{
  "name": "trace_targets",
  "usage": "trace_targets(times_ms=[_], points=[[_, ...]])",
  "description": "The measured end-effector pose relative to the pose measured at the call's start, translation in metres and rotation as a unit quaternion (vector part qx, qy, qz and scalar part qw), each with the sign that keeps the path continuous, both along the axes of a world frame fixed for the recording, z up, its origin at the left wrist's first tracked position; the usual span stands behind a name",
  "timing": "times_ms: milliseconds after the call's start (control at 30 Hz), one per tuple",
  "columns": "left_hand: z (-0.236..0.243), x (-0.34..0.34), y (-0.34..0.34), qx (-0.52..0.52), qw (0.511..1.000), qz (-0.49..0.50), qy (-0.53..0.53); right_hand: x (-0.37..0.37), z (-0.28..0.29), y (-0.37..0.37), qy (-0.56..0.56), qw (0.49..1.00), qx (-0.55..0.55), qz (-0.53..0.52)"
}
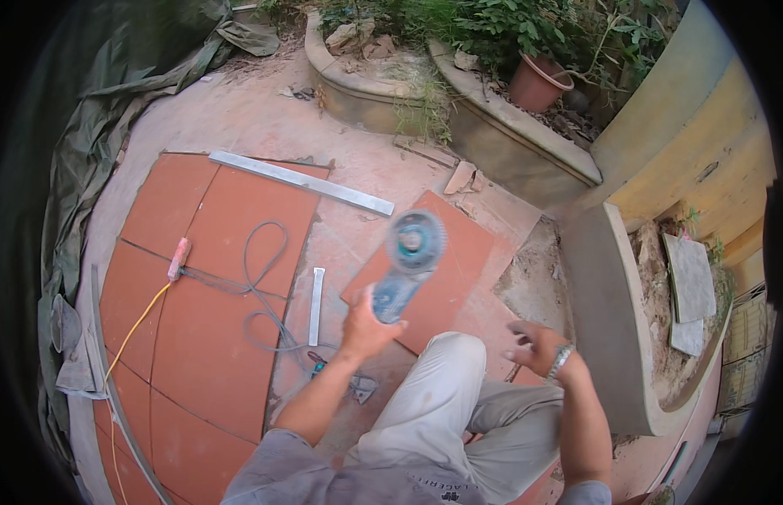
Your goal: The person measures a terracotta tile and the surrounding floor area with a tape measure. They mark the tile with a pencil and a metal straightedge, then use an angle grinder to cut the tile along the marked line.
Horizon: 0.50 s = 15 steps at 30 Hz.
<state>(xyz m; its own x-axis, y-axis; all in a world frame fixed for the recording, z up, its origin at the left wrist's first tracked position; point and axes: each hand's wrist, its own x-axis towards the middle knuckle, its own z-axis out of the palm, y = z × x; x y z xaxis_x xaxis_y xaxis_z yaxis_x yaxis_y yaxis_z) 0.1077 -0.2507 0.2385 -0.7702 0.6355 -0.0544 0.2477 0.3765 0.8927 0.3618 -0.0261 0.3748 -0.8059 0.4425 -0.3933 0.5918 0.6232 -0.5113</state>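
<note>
My left hand (370, 326) is closed around the body of an angle grinder (400, 290), held over a loose terracotta tile (446, 252) in front of my knees. The grinder's round disc (414, 240) points away from me and is smeared by motion. Past my right knee, my right hand (533, 347) hangs in the air with its fingers apart, holding nothing that I can see. A metal watch (560, 360) circles that wrist. Left of the grinder, a short metal bar (316, 307) lies on the ground.
Laid terracotta tiles (215, 320) cover the left side, crossed by a grey cable (265, 282) and a yellow cord (139, 324) meeting at a pink connector (179, 259). A long metal straightedge (303, 183) rests at their far edge. Curved planter walls (518, 147) stand behind and right (606, 320).
</note>
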Motion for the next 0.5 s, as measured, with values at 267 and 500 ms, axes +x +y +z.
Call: trace_targets(times_ms=[267, 500], points=[[-0.142, -0.084, -0.166, -0.288, 0.900, 0.325, -0.022, 0.241, -0.045, 0.094, -0.052, 0.966, 0.139, -0.214], [-0.207, -0.073, -0.281, -0.327, 0.778, 0.532, -0.071, 0.356, -0.124, 0.098, -0.285, 0.894, 0.027, -0.344]])
